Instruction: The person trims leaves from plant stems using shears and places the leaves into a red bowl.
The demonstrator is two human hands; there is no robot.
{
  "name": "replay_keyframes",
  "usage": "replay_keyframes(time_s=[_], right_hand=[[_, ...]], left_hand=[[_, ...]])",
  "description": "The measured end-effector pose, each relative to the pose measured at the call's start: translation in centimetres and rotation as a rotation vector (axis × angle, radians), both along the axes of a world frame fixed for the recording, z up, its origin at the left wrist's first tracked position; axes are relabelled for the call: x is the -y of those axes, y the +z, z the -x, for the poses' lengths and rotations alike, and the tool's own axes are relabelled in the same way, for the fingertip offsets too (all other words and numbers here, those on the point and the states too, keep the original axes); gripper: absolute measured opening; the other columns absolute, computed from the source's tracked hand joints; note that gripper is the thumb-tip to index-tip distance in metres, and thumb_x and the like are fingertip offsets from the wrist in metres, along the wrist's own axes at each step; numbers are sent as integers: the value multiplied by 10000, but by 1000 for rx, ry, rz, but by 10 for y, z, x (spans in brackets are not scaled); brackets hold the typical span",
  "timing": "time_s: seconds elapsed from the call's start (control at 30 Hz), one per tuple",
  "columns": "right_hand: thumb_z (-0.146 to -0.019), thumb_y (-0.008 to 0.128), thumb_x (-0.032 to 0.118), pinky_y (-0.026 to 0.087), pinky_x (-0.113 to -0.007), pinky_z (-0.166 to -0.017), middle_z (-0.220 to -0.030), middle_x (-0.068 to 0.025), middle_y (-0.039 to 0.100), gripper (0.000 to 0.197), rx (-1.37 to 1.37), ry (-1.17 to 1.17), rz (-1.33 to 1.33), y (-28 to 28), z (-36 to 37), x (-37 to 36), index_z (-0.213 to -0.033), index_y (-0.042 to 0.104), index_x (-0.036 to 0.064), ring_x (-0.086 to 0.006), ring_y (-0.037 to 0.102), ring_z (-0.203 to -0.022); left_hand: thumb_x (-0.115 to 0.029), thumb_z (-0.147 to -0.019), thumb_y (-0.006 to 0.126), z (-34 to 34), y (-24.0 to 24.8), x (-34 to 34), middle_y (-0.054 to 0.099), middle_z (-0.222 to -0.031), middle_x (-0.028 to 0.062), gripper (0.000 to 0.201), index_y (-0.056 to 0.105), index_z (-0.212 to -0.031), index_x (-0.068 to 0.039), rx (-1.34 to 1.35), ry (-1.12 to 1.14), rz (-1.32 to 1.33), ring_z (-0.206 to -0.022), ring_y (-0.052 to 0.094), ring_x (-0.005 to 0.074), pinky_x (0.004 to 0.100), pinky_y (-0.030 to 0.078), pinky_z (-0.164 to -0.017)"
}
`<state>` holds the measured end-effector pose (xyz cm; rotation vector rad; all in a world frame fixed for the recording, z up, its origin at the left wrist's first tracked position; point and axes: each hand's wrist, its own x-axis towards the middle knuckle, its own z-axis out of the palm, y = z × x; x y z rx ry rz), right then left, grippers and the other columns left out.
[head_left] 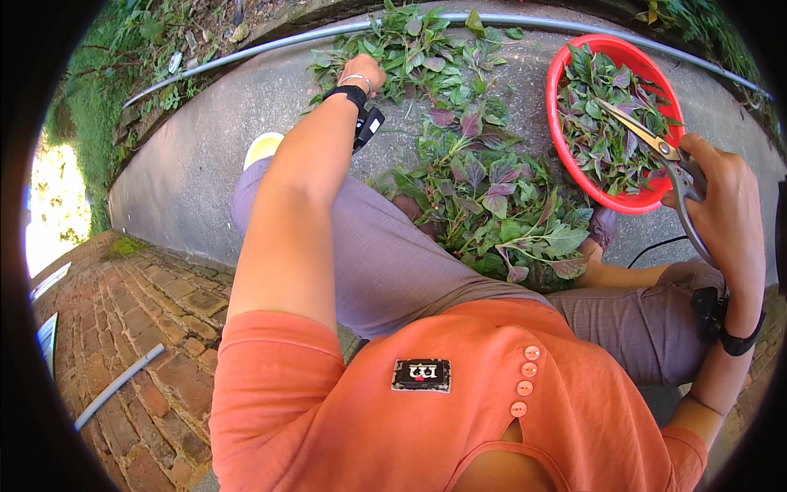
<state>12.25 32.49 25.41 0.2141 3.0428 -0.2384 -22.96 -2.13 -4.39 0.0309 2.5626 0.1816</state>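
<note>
On my feed, L hand [361,75] is nearer the upper leafy heap [422,61], which lies approx 3 o'clock from it, touching, long axis abt 9–3. L fingers curled; can't tell if they grip a stem. R hand [727,193] holds scissors [666,152]: blades over red basin [631,203] w/ leaves [594,148], pointing approx 10 o'clock, axis abt 10–4.

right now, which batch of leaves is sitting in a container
The right-hand batch, held by the red basin's walls; the other leaves lie loose on the grey concrete.
</note>
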Motion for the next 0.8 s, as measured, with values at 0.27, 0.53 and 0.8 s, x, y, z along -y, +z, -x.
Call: replay_keyframes(time_s=[0.27, 0.53, 0.8], right_hand=[[-647, 659, -30, 462, -493, -672, -775, -238, 625, 391, 33, 55, -96, -9, 7, -5, -1037, 630, -17, -436, 605, -750], [-613, 614, -53, 440, -518, -658, -726, -236, 595, 316, 35, 91, -81, -7, 5, 3, -924, 582, -9, -448, 579, -733], [-608, 629, -34, 430, -531, -721, -785, -229, 614, 337, -25, 91, -77, 16, -7, 7, -941, 592, -15, -439, 581, -804]], left_hand=[[-259, -948, 624, -39, -20, -23, 693, -1026, 86, 328, 626, -1245, -122, 491, -177, -424, -603, 629, 121, 297, 559, -474], [-326, -816, 804, -37, -8, -64, 716, -822, 62, 307, 737, -918, -45, 198, 7, -252, -720, 653, 160, 315, 558, -529], [-19, -838, 583, -8, 128, -42, 723, -744, 71, 392, 684, -1197, -140, -195, -228, -202, -574, 678, 141, 341, 562, -621]])
